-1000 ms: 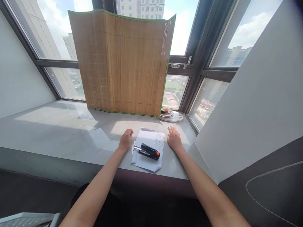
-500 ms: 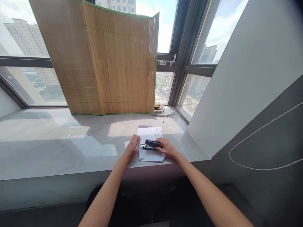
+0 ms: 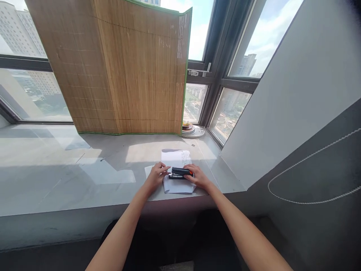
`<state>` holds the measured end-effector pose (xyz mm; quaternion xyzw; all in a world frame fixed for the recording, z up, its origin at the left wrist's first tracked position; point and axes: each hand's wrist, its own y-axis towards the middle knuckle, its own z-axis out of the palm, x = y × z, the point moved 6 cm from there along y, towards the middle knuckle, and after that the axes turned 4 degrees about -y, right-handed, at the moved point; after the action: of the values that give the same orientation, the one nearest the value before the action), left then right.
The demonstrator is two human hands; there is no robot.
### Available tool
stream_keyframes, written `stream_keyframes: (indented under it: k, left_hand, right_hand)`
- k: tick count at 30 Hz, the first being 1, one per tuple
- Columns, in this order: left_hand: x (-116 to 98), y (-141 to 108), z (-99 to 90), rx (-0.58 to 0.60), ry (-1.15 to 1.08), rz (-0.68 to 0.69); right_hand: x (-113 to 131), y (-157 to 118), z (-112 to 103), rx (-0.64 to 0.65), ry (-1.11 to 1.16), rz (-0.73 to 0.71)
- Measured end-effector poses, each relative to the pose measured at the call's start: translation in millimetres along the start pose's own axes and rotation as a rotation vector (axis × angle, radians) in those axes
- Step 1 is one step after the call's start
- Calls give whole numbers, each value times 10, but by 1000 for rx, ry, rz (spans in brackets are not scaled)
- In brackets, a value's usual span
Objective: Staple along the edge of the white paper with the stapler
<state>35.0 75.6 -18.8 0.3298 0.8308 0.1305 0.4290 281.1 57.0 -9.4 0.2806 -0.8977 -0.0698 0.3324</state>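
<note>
A black stapler (image 3: 180, 171) with an orange spot near its right end lies on folded white paper (image 3: 178, 186). My right hand (image 3: 198, 176) wraps around the stapler's right end and holds it. At the left end, my left hand (image 3: 156, 177) has its fingers bent, with thumb and index finger against the small metal part (image 3: 170, 173) that shows there. The stapler's jaws are a little apart at the left. Handwriting or print covers the upper right of the sheet. Another white sheet (image 3: 147, 170) lies partly under my left hand.
The pale window sill (image 3: 93, 192) drops off at its front edge. A bamboo blind (image 3: 141, 75) hangs behind it. Stacked plates (image 3: 189, 130) stand in the back corner, with small staple strips (image 3: 193, 145) nearby. A beaded cord (image 3: 282, 177) loops at the right.
The metal piece that stuck out of the stapler's left end has gone mostly inside. My left hand's index finger has straightened towards the stapler. The view has shifted slightly.
</note>
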Motion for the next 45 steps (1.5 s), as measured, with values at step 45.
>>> stream_keyframes:
  k: [45]
  left_hand:
    - [-232,-26,-83,24,-110,-68]
  right_hand:
    - [45,29,-50,1,10,6]
